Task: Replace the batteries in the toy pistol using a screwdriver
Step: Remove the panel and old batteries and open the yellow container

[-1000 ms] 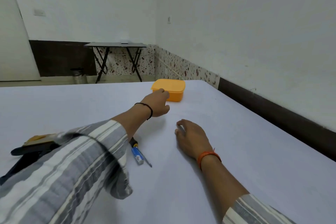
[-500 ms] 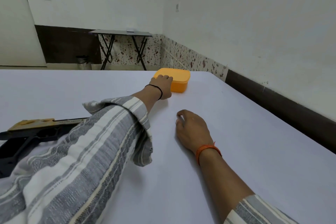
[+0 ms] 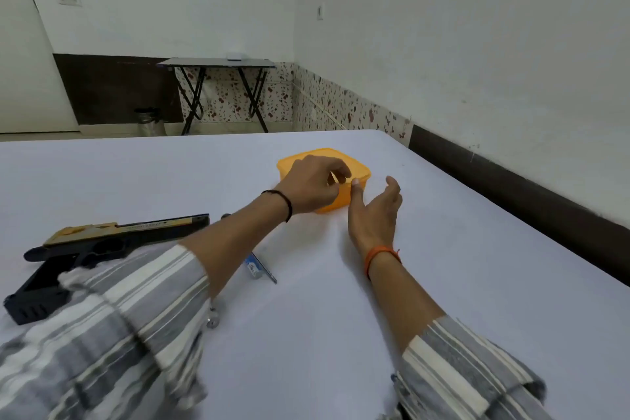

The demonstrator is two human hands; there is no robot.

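In the head view, a white table (image 3: 341, 334) carries all the things. An orange box (image 3: 358, 169) with its lid on stands on the far part of the table, near the right edge. The left hand (image 3: 312, 186) is on the near left corner of the box, with the fingers curled over the lid edge, so it holds the box there. The right hand (image 3: 373, 210) is just beside the box on its right; the fingers are relaxed and spread, the thumb tip touches the box side, and the hand grips nothing. The toy pistol (image 3: 102, 249), black with a gold top, lies flat on the table at the left, with the barrel pointing right; the left sleeve (image 3: 112, 334) covers part of it. The screwdriver (image 3: 257, 268) lies on the table between the two forearms, partly hidden under the left arm, with the metal tip pointing toward the person. A folding table (image 3: 218, 62) stands against the far wall.
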